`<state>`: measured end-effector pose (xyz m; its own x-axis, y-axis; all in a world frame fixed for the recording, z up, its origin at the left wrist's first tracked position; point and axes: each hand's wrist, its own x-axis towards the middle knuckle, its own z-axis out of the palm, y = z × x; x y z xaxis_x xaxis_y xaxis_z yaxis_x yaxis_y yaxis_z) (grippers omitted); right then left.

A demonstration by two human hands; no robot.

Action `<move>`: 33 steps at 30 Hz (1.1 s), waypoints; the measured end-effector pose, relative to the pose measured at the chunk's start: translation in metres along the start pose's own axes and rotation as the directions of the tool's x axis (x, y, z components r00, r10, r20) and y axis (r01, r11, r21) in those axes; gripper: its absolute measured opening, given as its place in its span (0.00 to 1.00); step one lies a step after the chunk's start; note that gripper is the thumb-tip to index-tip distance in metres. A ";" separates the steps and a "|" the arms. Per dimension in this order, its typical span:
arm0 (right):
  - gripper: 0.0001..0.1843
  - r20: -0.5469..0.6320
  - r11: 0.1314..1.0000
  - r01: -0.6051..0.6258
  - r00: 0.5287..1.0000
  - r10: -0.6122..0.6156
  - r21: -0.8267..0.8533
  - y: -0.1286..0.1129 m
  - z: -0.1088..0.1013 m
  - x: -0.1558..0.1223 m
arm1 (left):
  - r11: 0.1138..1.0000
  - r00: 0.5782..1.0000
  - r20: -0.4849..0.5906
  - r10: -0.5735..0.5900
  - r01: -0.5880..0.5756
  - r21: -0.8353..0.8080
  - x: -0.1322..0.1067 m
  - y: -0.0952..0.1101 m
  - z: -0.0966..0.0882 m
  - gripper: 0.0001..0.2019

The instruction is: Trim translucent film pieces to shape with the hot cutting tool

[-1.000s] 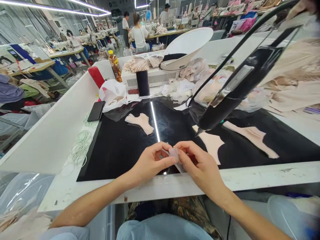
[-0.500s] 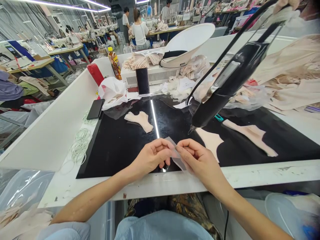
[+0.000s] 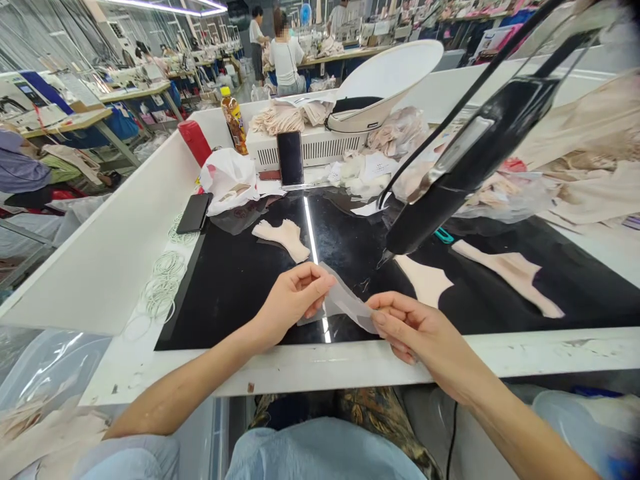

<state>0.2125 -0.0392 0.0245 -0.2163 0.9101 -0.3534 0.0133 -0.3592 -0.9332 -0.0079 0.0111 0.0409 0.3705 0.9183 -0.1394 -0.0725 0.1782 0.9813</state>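
Now opened out, a sheer whitish piece (image 3: 350, 305) spans the gap between the two hands; whether it is thin mesh or plastic film, I cannot tell. A second ago it was bunched at fingertips that almost met; since then the hands have drawn apart, so more of its surface shows, which seems to make its edges easier to see and handle. The left hand (image 3: 300, 293) pinches its upper end between thumb and fingers, and the right hand (image 3: 413, 327) pinches the other end, a little lower. Both hold it over the near part of a glossy black work surface (image 3: 225, 300), just above the front edge of the white bench (image 3: 320, 370). Beyond the left hand lies a curved beige fabric piece (image 3: 283, 239); near the right hand lies a second beige piece (image 3: 425, 283), with the tip of a black pen-shaped tool (image 3: 465, 170) slanting down beside it. Farther right rest a long beige piece (image 3: 510, 275) and a teal clip (image 3: 443, 235). Along the left edge are pale green rings (image 3: 159, 297) and a dark phone (image 3: 194, 213).
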 end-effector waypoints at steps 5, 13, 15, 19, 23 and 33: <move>0.22 -0.041 0.998 -0.062 0.997 0.062 0.021 0.008 -0.010 -0.008 | 0.999 0.998 -0.049 -0.041 0.040 -0.027 0.002 0.001 -0.002 0.17; 0.27 0.023 0.966 -0.175 0.985 0.173 0.188 0.007 -0.009 -0.011 | 0.981 0.988 -0.088 -0.123 0.108 -0.161 0.006 0.000 -0.004 0.21; 0.27 0.072 0.954 -0.198 0.980 0.186 0.226 0.006 -0.007 -0.012 | 0.974 0.987 -0.096 -0.132 0.111 -0.196 0.007 -0.001 -0.004 0.22; 0.28 0.119 0.955 -0.196 0.978 0.173 0.224 0.009 0.001 -0.015 | 0.965 0.984 -0.086 -0.153 0.130 -0.229 0.008 0.000 -0.006 0.21; 0.26 0.096 0.995 -0.097 0.990 0.099 -0.020 0.010 0.010 -0.020 | 0.977 0.991 -0.036 -0.126 0.117 -0.176 0.007 0.000 -0.005 0.18; 0.19 0.005 0.961 0.151 0.988 -0.154 -0.229 0.000 -0.013 -0.014 | 0.934 0.916 0.281 0.286 -0.202 -0.294 0.003 -0.006 -0.007 0.11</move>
<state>0.2285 -0.0496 0.0283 -0.2210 0.9535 -0.2047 0.2039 -0.1601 -0.9658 -0.0132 0.0156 0.0333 0.5785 0.7931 0.1907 -0.4149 0.0849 0.9059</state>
